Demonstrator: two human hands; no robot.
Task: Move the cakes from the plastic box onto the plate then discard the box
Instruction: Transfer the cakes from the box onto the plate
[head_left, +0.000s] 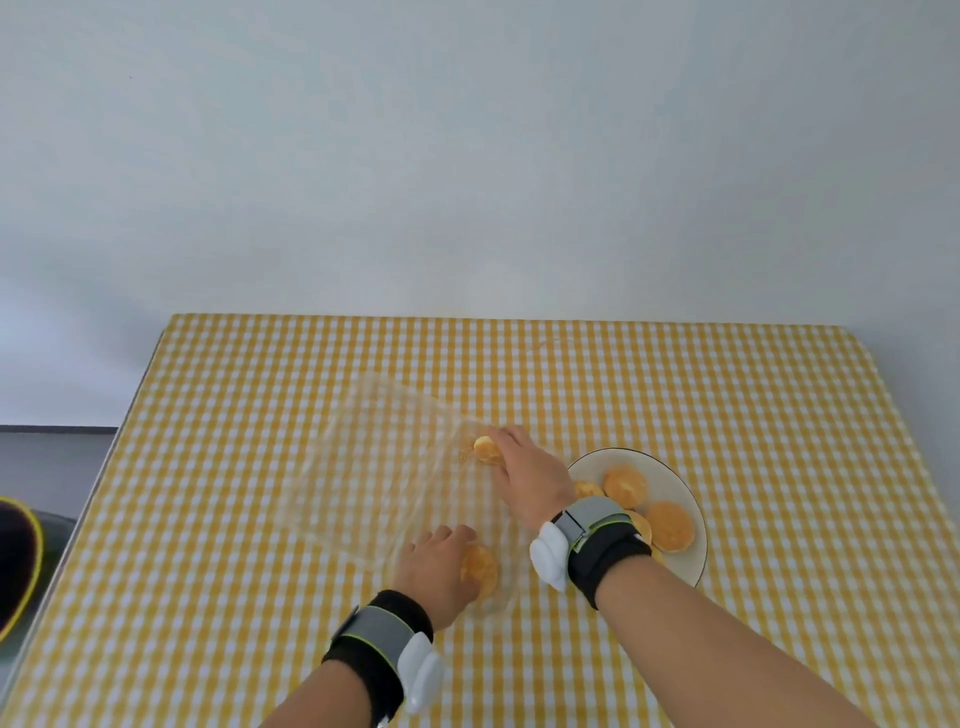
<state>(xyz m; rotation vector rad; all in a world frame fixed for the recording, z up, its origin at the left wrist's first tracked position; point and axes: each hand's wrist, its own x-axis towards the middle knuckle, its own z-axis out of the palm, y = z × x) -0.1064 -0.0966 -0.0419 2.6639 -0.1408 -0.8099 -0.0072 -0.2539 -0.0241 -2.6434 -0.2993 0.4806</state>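
A clear plastic box (415, 499) lies open on the yellow checked table, its lid (384, 415) folded back to the far left. My right hand (524, 473) reaches into the box's far corner, fingers closed on a small golden cake (484, 448). My left hand (441, 566) is at the box's near end, fingers curled over another cake (480, 569). To the right stands a white plate (691, 499) holding several round cakes (670, 525); my right wrist hides part of them.
The table (234, 519) has a checked yellow and white cloth and ends at a pale wall behind. Off its left edge a dark round bin with a yellow rim (18, 566) stands on the grey floor.
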